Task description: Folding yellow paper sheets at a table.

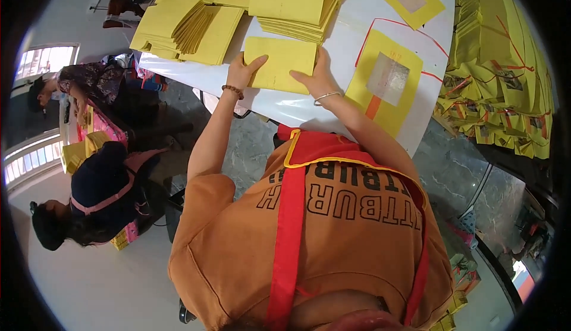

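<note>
A flat yellow rectangle [279, 63], seemingly folded paper, lies near the table's front edge between my two hands. My left hand [242, 71] grips its left end, thumb on top and the other fingers mostly hidden at the side. At the right end, my right hand [317, 80] holds it the same way, thumb pressed on the face. Just beyond it sits a stack of folded yellow pieces [291, 1]. To the right, a larger yellow piece [357, 87] with a silvery window and an orange strip lies flat, close to my right forearm.
Fanned yellow stacks [184, 30] cover the white table's [333, 114] far left. Another windowed yellow piece [428, 13] and a red cord [437, 44] lie at far right. Bundled yellow pieces [493, 63] fill a side stand. Two people [104, 182] sit working at the left.
</note>
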A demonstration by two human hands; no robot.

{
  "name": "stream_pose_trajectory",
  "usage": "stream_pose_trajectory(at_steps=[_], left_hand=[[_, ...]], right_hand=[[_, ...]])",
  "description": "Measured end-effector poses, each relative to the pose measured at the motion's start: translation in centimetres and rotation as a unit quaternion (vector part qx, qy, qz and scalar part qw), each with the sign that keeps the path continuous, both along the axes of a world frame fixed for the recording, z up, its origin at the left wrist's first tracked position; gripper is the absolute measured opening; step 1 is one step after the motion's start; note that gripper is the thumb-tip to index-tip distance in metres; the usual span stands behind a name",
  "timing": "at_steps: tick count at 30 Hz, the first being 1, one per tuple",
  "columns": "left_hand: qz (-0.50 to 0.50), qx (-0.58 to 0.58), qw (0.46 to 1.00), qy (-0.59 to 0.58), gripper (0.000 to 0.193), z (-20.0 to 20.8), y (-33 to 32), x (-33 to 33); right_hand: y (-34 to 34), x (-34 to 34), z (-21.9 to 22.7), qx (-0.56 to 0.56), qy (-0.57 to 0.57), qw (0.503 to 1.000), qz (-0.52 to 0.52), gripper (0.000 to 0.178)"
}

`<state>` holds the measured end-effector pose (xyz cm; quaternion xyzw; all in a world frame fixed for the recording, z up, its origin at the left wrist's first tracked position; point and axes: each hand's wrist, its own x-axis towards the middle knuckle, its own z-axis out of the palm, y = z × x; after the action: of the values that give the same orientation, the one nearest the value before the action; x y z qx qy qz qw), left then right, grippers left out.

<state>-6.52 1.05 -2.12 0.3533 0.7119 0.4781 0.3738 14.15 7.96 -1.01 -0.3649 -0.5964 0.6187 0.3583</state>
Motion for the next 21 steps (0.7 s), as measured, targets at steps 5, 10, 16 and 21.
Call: stream_pose_trajectory(at_steps=[5, 10, 16, 21], left_hand=[[-0.013, -0.136, 0.96, 0.245, 0.072, 0.4, 0.7, -1.5], [-0.01, -0.185, 0.9, 0.396, 0.07, 2.2, 1.5, 1.0], [-0.057, 0.021, 0.759, 0.648, 0.049, 1.7, 1.2, 3.5], [-0.134, 0.07, 0.808, 0.569, 0.042, -0.5, 2.2, 4.2]], right_hand=[[-0.2, -0.8, -1.6, 0.11, -0.101, 0.988, 0.042, 0.081], [0.4, -1.1, -3.0, 0.106, -0.187, 0.974, 0.076, 0.079], [0.4, -1.5, -3.4, 0.174, -0.226, 0.957, 0.048, 0.076], [0.8, -1.4, -2.7, 0.137, -0.227, 0.96, 0.092, 0.076]])
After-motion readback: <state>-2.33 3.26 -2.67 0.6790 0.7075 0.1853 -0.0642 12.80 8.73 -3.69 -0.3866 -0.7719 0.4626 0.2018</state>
